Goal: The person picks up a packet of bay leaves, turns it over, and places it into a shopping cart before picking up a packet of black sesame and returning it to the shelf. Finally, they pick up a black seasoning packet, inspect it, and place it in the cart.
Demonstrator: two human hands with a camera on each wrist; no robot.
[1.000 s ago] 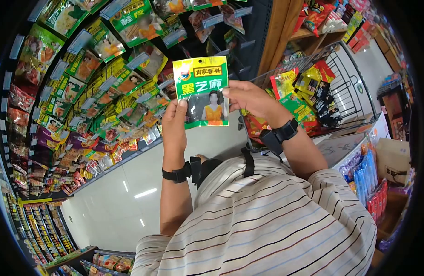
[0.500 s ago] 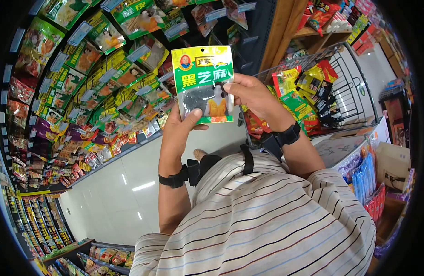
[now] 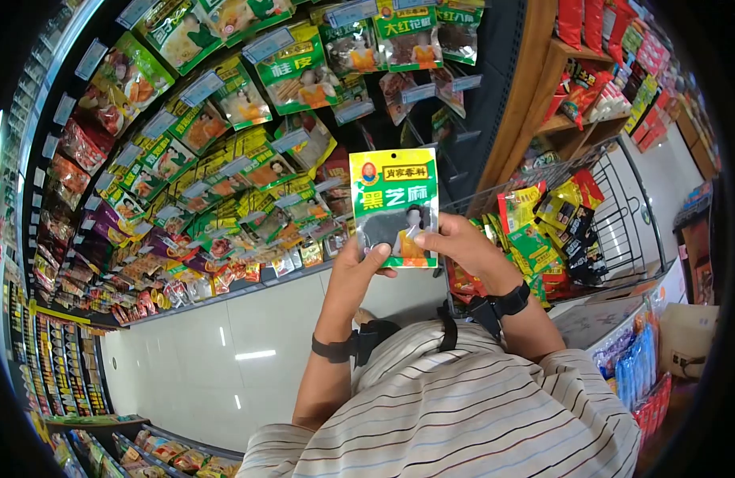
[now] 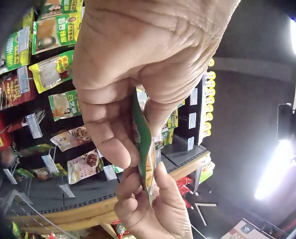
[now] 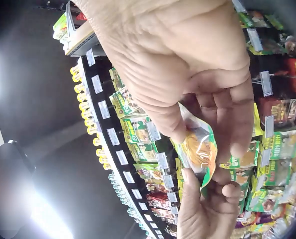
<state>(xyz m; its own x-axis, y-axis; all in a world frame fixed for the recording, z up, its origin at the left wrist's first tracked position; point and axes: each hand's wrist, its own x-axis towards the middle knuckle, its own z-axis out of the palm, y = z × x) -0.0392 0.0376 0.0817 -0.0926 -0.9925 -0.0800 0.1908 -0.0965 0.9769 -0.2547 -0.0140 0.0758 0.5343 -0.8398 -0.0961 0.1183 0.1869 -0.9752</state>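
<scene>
A flat green and yellow packet of black sesame point(image 3: 395, 187) is held upright in front of the body, its printed front facing up to the head camera. The left hand point(image 3: 353, 279) pinches its lower left corner, thumb on the front and fingers behind. At the lower right edge the right hand point(image 3: 469, 248) pinches it the same way. Seen edge-on in the left wrist view, the packet point(image 4: 144, 142) sits between thumb and fingers of the left hand point(image 4: 148, 55). In the right wrist view the right hand point(image 5: 188, 64) grips the packet's edge near the other hand.
Hanging spice packets point(image 3: 300, 72) fill the shelf rack on the left and ahead. A wire shopping cart point(image 3: 622, 215) with several colourful packets point(image 3: 535, 247) stands to the right, beside a wooden shelf point(image 3: 535, 88). Pale floor tiles point(image 3: 200, 366) lie below.
The view has shifted, so the packet and hands appear lower and further right. The right hand's grip has slid down the packet's edge; the left thumb stays at the lower left.
</scene>
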